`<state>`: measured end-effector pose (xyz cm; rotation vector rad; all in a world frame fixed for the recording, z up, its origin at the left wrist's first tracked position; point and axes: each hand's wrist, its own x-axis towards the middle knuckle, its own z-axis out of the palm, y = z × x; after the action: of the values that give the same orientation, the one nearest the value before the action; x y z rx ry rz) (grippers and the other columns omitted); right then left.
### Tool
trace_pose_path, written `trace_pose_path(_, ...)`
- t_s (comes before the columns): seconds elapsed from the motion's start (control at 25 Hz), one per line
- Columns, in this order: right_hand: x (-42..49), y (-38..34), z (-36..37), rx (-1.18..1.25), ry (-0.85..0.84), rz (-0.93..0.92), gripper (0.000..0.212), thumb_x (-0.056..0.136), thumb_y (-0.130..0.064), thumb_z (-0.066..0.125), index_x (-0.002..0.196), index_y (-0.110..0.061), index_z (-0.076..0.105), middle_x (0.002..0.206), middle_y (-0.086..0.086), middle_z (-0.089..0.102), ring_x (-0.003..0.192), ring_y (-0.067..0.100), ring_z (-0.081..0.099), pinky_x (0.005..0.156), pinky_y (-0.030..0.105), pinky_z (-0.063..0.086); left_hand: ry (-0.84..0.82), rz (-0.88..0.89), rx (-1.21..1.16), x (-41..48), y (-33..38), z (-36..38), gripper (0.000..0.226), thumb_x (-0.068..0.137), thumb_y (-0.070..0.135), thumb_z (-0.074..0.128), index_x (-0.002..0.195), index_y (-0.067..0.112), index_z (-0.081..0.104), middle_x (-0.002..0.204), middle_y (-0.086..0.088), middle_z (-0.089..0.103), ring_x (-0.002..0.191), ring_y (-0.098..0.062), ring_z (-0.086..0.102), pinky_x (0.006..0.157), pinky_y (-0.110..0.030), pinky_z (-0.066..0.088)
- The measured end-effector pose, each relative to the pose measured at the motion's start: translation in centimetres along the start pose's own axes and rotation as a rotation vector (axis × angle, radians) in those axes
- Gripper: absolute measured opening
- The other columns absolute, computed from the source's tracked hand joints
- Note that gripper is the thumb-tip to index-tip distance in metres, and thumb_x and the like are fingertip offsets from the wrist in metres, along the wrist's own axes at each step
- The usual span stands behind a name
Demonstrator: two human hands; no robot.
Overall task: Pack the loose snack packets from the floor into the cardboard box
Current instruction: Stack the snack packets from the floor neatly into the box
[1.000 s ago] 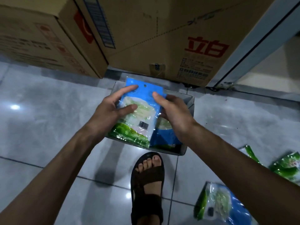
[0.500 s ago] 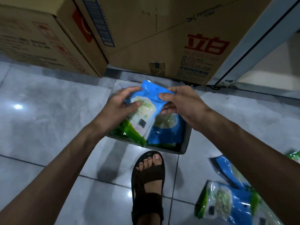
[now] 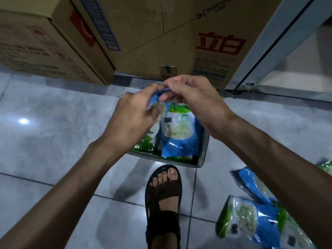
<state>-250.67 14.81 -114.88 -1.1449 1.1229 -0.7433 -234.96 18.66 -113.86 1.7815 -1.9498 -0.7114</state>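
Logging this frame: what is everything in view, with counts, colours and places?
held snack packet: one, blue, green and clear, over the box's left half
packed snack packet: at least one, blue and green, lying in the box's right half
cardboard box: one, greyish, open, on the floor at centre
loose snack packets: at least three, blue and green, floor at lower right
large cartons: two, brown with red print, behind the box
door frame: one, pale, upper right
floor tiles: grey, glossy
sandal: one, dark brown, on the foot below the box
left hand: fingers pinch the held packet's top
right hand: fingers pinch the same top edge
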Motion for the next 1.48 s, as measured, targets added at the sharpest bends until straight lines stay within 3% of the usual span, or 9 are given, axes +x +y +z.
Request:
trace_pose_path(0.16,-0.5,2.0,-0.4,0.019,0.202,0.035,0.036,0.085,-0.024,0.07,0.118,-0.016,0.057,0.092,-0.005,0.064,0.084,0.005,0.063,0.076,0.018,0.053,-0.128,-0.455,-0.905,0.4,-1.7,0.0,0.03,0.089,0.001,0.059,0.117,0.012,0.062,0.102,-0.006,0.074,0.08,-0.019,0.072,0.06,-0.029,0.056)
trace_pose_path(0.36,-2.0,5.5,1.2,0.238,0.052,0.251,0.052,0.08,-0.008,0.075,0.124,-0.015,0.049,0.11,0.005,0.07,0.094,0.02,0.071,0.078,0.036,0.06,-0.247,-0.533,-1.109,-0.1,-3.6,0.7,0.045,0.09,-0.001,0.055,0.133,0.012,0.05,0.12,-0.014,0.068,0.1,-0.032,0.069,0.077,-0.041,0.059)
trace_pose_path(0.48,-2.0,6.5,3.0,0.198,0.157,0.108,0.085,0.076,0.001,0.075,0.141,-0.032,0.03,0.107,0.005,0.067,0.094,0.021,0.071,0.077,0.043,0.06,-0.235,-0.553,-0.989,-0.1,-4.9,0.7,0.048,0.09,0.001,0.058,0.134,0.018,0.047,0.121,-0.009,0.068,0.101,-0.03,0.07,0.08,-0.047,0.059)
trace_pose_path(0.6,-1.2,7.9,5.0,0.168,0.186,-0.02,0.098,0.077,0.004,0.073,0.144,-0.045,0.022,0.105,0.006,0.065,0.089,0.023,0.071,0.074,0.045,0.06,-0.16,-0.499,-0.735,0.4,-5.9,0.4,0.054,0.089,0.005,0.062,0.136,0.025,0.043,0.118,-0.004,0.068,0.092,-0.021,0.072,0.065,-0.034,0.061)
trace_pose_path(0.72,-0.1,9.3,6.8,0.089,0.215,-0.029,0.089,0.078,0.001,0.073,0.138,-0.049,0.03,0.111,0.0,0.064,0.091,0.019,0.068,0.079,0.047,0.058,-0.096,-0.448,-0.462,0.8,-7.5,0.9,0.075,0.089,0.008,0.065,0.147,0.036,0.026,0.113,0.004,0.063,0.082,-0.015,0.07,0.053,-0.027,0.058)
trace_pose_path(0.96,1.7,11.8,8.3,-0.482,0.188,0.048,0.053,0.085,-0.017,0.07,0.134,-0.028,0.052,0.132,0.004,0.058,0.121,0.023,0.053,0.101,0.03,0.039,0.021,-0.051,0.536,-0.4,-10.0,2.7,0.08,0.082,0.015,0.071,0.148,0.023,0.027,0.142,-0.014,0.044,0.129,-0.031,0.044,0.091,-0.047,0.051)
trace_pose_path(1.24,2.3,11.1,8.4,-1.01,-0.062,0.076,0.096,0.082,-0.044,0.069,0.152,-0.031,0.006,0.138,0.018,0.035,0.111,0.036,0.053,0.085,0.042,0.047,-0.176,-0.166,0.469,-1.6,-12.0,3.4,0.079,0.079,0.028,0.075,0.146,0.027,0.033,0.156,-0.011,0.017,0.111,-0.035,0.058,0.084,-0.043,0.053)
trace_pose_path(1.36,2.6,12.1,8.9,-1.346,0.002,-0.025,0.104,0.078,-0.058,0.065,0.153,-0.027,-0.001,0.143,0.028,0.026,0.12,0.035,0.039,0.097,0.041,0.037,-0.19,-0.138,0.678,-1.9,-11.4,3.9,0.089,0.079,0.043,0.074,0.151,0.031,0.024,0.159,-0.019,0.0,0.13,-0.035,0.042,0.096,-0.043,0.049)
trace_pose_path(1.48,3.0,13.5,8.6,-1.468,0.014,-0.065,0.105,0.081,-0.064,0.057,0.152,-0.024,-0.01,0.154,0.032,-0.01,0.138,0.041,0.018,0.112,0.045,0.02,-0.212,-0.138,0.759,-2.2,-11.1,4.4,0.088,0.082,0.049,0.068,0.152,0.033,0.017,0.158,-0.022,-0.008,0.137,-0.034,0.033,0.099,-0.041,0.047)
